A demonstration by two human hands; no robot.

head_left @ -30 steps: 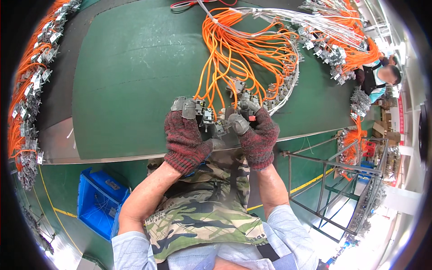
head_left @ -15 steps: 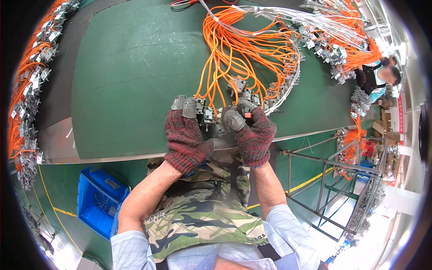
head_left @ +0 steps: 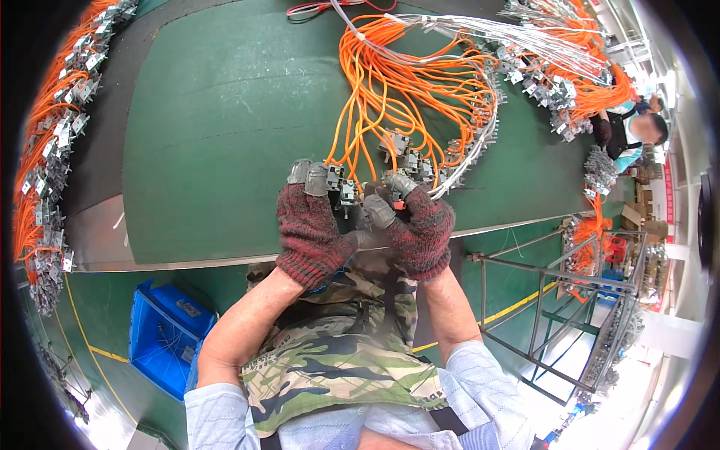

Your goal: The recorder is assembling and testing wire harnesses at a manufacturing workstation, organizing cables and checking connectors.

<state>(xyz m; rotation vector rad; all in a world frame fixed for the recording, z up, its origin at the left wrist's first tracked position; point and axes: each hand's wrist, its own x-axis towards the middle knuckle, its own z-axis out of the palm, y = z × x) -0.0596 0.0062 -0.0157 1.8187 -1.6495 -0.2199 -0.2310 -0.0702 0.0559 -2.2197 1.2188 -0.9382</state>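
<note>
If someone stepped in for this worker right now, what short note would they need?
Left hand: gloved, closed on a small grey metal connector at the near edge of the green table.
Right hand: gloved, fingers closed on the neighbouring connector piece with a red part.
Both pieces sit at the ends of the orange wire bundle that fans out across the table.
Done: cannot tell which connectors are finished.
Left: more grey connectors lie along the bundle beyond the hands.
</note>
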